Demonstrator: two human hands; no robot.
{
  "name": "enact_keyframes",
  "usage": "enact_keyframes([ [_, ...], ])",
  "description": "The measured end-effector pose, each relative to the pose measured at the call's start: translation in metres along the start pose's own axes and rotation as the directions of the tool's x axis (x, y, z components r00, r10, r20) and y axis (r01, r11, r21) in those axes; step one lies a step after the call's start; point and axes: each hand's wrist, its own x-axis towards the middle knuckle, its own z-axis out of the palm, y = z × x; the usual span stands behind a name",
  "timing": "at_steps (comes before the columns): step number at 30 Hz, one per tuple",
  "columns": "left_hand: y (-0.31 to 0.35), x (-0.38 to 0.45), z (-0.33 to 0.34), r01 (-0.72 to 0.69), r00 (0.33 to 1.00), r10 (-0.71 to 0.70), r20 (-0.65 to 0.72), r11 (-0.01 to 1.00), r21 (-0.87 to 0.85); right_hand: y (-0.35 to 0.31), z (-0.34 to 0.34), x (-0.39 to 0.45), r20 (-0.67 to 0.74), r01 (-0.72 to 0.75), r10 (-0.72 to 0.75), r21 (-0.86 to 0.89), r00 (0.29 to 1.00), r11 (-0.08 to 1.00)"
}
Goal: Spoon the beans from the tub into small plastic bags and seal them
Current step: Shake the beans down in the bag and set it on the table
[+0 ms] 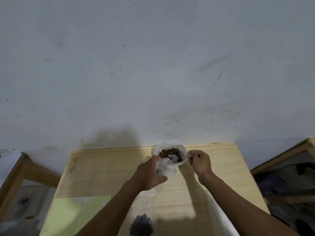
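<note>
Wooden table [213, 160], tub [170, 153] at far edge; left hand [150, 174] pinching bag [167, 168], right hand [200, 161] gripping spoon [177, 158].

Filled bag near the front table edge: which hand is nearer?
Left. The left hand, holding a small plastic bag, is directly beyond the filled bag; the right hand, holding the spoon, is farther right.

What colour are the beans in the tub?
Brown. The beans show best in the head view, inside the white tub.
</note>
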Motion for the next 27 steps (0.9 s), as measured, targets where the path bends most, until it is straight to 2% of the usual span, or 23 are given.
enact_keyframes([
  [3,-0.001,-0.001,0.001,0.001,1.0,-0.001,-0.015,1.0,-0.01,0.001,-0.003,0.001,0.01,-0.134,0.134,0.211,0.991,0.968],
  [6,-0.003,-0.002,0.002,0.009,1.0,-0.009,-0.023,1.0,-0.013,-0.003,-0.008,-0.002,0.022,-0.189,0.192,0.322,0.981,0.928],
  [10,-0.003,-0.006,0.001,-0.001,0.999,0.0,-0.054,1.0,-0.025,-0.01,-0.016,-0.005,0.048,-0.181,0.178,0.412,0.983,0.893],
  [13,-0.005,-0.008,-0.002,-0.009,0.994,0.002,-0.109,0.998,-0.059,-0.026,-0.028,-0.008,0.048,-0.12,0.11,0.436,0.993,0.892],
  [18,-0.001,-0.011,-0.007,0.001,0.969,-0.038,-0.245,0.989,-0.149,-0.068,-0.049,-0.022,0.036,0.053,-0.071,0.375,0.997,0.925],
  [21,0.005,-0.012,-0.01,-0.01,0.956,-0.055,-0.289,0.976,-0.217,-0.092,-0.055,-0.037,0.047,0.189,-0.208,0.262,0.977,0.947],
  [24,0.014,-0.014,-0.012,-0.041,0.956,-0.047,-0.288,0.956,-0.289,-0.103,-0.052,-0.053,0.123,0.358,-0.362,0.051,0.924,0.932],
  [27,0.022,-0.017,-0.012,-0.079,0.952,-0.013,-0.304,0.954,-0.288,-0.106,-0.046,-0.068,0.236,0.549,-0.51,-0.15,0.827,0.822],
])
